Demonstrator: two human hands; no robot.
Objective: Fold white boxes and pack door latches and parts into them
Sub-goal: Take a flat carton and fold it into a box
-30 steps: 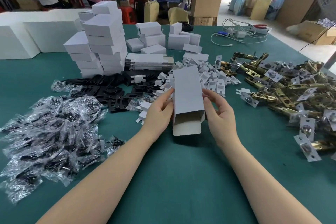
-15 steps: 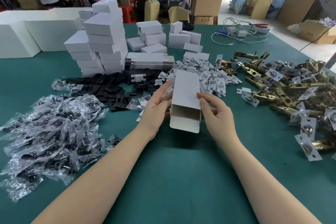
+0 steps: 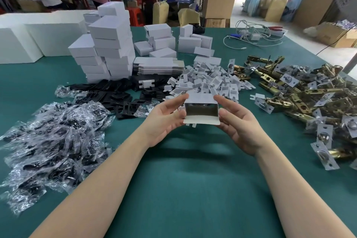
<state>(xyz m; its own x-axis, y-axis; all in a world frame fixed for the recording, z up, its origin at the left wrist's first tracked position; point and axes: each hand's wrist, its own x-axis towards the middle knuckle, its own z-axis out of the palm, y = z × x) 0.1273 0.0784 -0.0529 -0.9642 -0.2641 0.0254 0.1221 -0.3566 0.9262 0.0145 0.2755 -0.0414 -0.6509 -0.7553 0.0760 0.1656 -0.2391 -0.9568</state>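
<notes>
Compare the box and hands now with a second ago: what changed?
The white box was tipped up off the table, so its open end now faces the camera. The left hand and right hand kept their grip on its sides throughout. The piles of latches and bagged parts stayed put.

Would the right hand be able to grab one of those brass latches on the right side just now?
Probably not at once: the right hand and the left hand both hold the open white box. The latches lie uncovered on the table beside it, so once it lets go the way looks free.
</notes>
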